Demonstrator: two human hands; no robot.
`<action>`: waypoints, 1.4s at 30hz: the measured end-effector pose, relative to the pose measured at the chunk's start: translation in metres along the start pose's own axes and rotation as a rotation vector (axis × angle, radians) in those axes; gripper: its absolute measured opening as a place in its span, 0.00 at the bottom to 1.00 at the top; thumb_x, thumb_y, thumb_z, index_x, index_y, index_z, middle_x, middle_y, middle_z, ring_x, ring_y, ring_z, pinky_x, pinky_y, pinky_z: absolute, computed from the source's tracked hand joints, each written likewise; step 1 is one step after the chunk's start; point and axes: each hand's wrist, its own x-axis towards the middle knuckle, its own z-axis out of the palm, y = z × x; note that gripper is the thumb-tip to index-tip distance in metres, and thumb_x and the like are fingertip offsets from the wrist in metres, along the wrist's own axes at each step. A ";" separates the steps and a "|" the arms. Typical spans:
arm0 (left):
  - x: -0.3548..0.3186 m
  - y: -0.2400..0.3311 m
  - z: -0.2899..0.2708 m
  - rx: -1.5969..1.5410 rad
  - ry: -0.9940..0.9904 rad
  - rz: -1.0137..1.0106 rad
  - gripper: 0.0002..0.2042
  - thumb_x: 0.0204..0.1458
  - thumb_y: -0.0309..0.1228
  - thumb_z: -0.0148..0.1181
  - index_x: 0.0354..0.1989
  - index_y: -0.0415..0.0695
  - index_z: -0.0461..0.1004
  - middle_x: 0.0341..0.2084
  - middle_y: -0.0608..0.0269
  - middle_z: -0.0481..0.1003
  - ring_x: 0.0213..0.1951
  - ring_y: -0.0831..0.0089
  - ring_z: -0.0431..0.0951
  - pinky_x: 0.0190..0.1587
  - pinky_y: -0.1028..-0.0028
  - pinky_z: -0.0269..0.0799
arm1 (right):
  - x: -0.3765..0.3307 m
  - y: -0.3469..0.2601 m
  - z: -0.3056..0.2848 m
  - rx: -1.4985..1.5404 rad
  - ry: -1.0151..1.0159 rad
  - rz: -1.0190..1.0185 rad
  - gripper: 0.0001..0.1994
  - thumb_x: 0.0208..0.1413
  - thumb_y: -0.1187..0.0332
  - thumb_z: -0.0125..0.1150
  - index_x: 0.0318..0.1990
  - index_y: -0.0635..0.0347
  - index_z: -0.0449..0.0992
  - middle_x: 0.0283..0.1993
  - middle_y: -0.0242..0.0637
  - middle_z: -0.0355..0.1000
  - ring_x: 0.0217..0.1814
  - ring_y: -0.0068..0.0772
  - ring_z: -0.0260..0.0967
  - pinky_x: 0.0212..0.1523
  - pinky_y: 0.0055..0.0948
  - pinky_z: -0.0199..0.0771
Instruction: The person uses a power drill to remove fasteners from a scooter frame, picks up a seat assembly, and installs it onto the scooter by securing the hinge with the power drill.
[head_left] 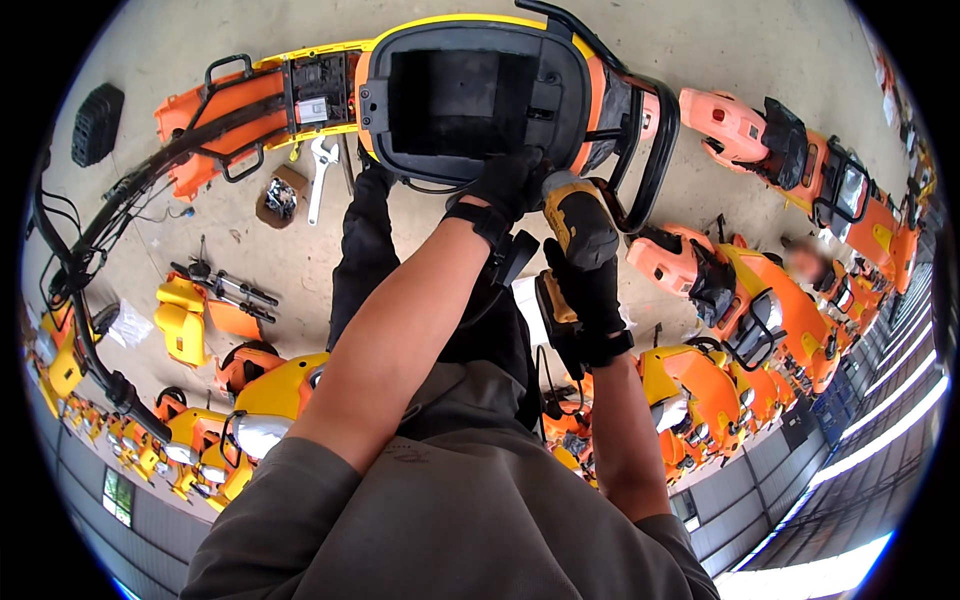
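Observation:
My right hand (588,292), in a black glove, is closed round the grip of a yellow-and-black cordless drill (580,222). The drill's front end points at the near right rim of a black storage bucket (460,105) set in an orange-and-yellow scooter body (598,85). My left hand (500,187), also gloved in black, is at that rim, right beside the drill's nose. Its fingers look bent together; what they pinch, if anything, is hidden. The drill's tip is out of sight behind the glove.
A large wrench (322,180) and an open cardboard box (282,196) of small parts lie on the floor at left. Black tubing (650,160) curves round the scooter's right end. More orange scooters (780,290) stand at right, with a person (805,265) among them.

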 end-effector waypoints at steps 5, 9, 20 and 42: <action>0.007 -0.004 -0.014 -0.025 -0.154 0.058 0.09 0.57 0.32 0.55 0.37 0.40 0.77 0.30 0.62 0.78 0.33 0.70 0.79 0.34 0.71 0.75 | 0.004 0.000 0.003 0.204 -0.089 0.276 0.19 0.51 0.63 0.66 0.47 0.64 0.73 0.41 0.48 0.76 0.45 0.51 0.74 0.44 0.41 0.74; 0.001 0.002 -0.031 0.812 -0.155 0.407 0.10 0.57 0.30 0.53 0.41 0.40 0.78 0.28 0.63 0.79 0.32 0.71 0.80 0.32 0.71 0.76 | 0.005 0.004 0.002 0.346 -0.107 0.481 0.15 0.51 0.66 0.66 0.43 0.65 0.74 0.34 0.40 0.76 0.36 0.38 0.75 0.36 0.35 0.73; -0.072 -0.027 -0.044 1.496 -0.659 0.698 0.09 0.53 0.28 0.53 0.37 0.40 0.79 0.36 0.50 0.79 0.42 0.54 0.78 0.45 0.64 0.75 | 0.026 -0.045 -0.011 0.623 -0.147 0.716 0.11 0.54 0.69 0.63 0.43 0.62 0.74 0.24 0.29 0.69 0.20 0.19 0.65 0.20 0.20 0.63; -0.080 -0.015 -0.053 1.454 -0.713 0.297 0.14 0.51 0.36 0.55 0.36 0.37 0.79 0.31 0.46 0.79 0.36 0.51 0.79 0.43 0.60 0.73 | 0.029 -0.062 0.013 0.590 -0.121 0.905 0.07 0.55 0.70 0.62 0.39 0.60 0.72 0.23 0.31 0.68 0.19 0.24 0.67 0.18 0.22 0.64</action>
